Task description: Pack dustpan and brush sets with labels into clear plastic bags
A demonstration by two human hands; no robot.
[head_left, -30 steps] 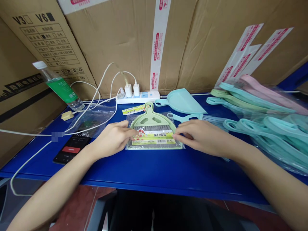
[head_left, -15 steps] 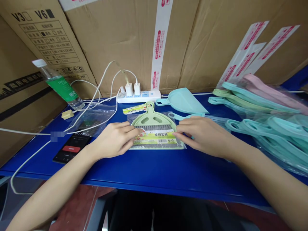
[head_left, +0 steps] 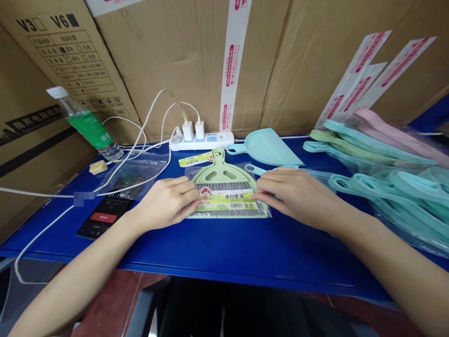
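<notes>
A light green dustpan and brush set [head_left: 219, 175] lies flat on the blue table, its handle pointing away from me, with clear plastic around it. Across the grey bristles runs a yellow and white printed label [head_left: 228, 196]. At the set's left edge, my left hand [head_left: 171, 201] is closed, thumb and fingers pinching the plastic bag. My right hand [head_left: 287, 192] pinches the bag at the right edge in the same way. Just behind the right hand are a light blue dustpan [head_left: 270, 147] and a light blue brush [head_left: 257, 169], the brush partly covered by that hand.
At the right, several bagged blue, green and pink sets [head_left: 396, 182] are piled up. A white power strip [head_left: 220, 139] with chargers stands against the cardboard boxes [head_left: 196, 61]. On the left are a bottle [head_left: 91, 128], a phone [head_left: 105, 215], loose cables and a clear bag [head_left: 140, 171].
My left fingers have drawn back from the label to the set's left edge and closed in a pinch. The right hand has barely shifted; the set lies in the same place.
</notes>
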